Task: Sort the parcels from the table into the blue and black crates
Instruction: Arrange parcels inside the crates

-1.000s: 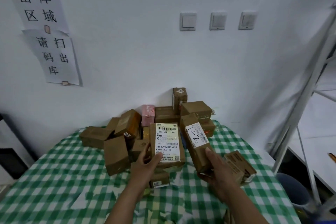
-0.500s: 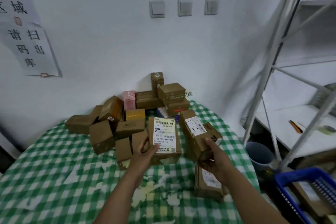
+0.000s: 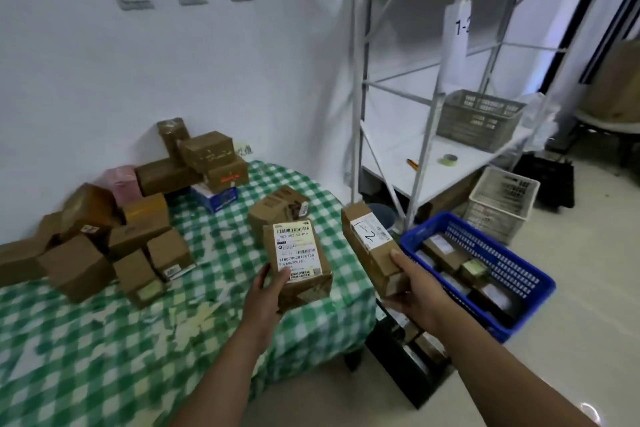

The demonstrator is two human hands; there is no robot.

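Note:
My left hand (image 3: pixel 268 291) grips a brown parcel with a white shipping label (image 3: pixel 298 260) above the table's right part. My right hand (image 3: pixel 417 291) holds a long brown parcel marked "1-2" (image 3: pixel 372 246) past the table's right edge, next to the blue crate (image 3: pixel 519 302). The blue crate sits on the floor with several parcels inside. A black crate (image 3: pixel 398 364) lies on the floor below my right hand, also with parcels in it. A pile of brown parcels (image 3: pixel 114 232) stays on the green checked table (image 3: pixel 104 340) by the wall.
A white metal shelf rack (image 3: pixel 429 114) stands at the right, holding a grey basket (image 3: pixel 479 120) and a tape roll (image 3: pixel 449 159). A white crate (image 3: pixel 502 203) sits on the floor behind the blue one. A pink box (image 3: pixel 121 180) lies among the pile.
Both hands have lifted their parcels off the pile and carried them to the right. My view has swung right, bringing the blue and black crates into sight.

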